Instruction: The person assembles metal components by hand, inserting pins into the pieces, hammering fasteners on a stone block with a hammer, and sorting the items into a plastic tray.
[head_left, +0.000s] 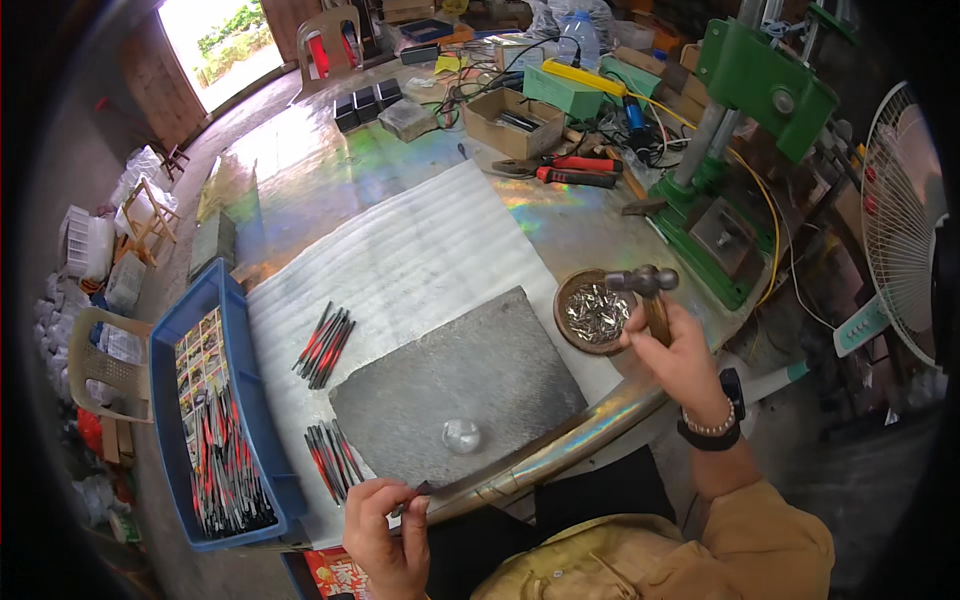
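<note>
My right hand [678,362] grips a hammer [656,318] by its wooden handle near the metal head. Thumb and fingertips sit at the rim of a round brown bowl [560,330] of small shiny metal pieces [597,312]. Low in view, my left hand [385,535] pinches a small dark piece [424,488] beside the near left corner of a grey stone slab [450,365]; most of that piece is hidden. A clear round object [461,436] rests on the slab. Two bunches of thin red-and-black sticks [325,345] lie left of it.
A blue bin [262,400] holding many similar sticks stands left. White foam sheet [400,240] lies under the slab. Farther back are pliers [565,170], a cardboard box [512,125] and a green press [715,240]. A fan [905,220] stands far right.
</note>
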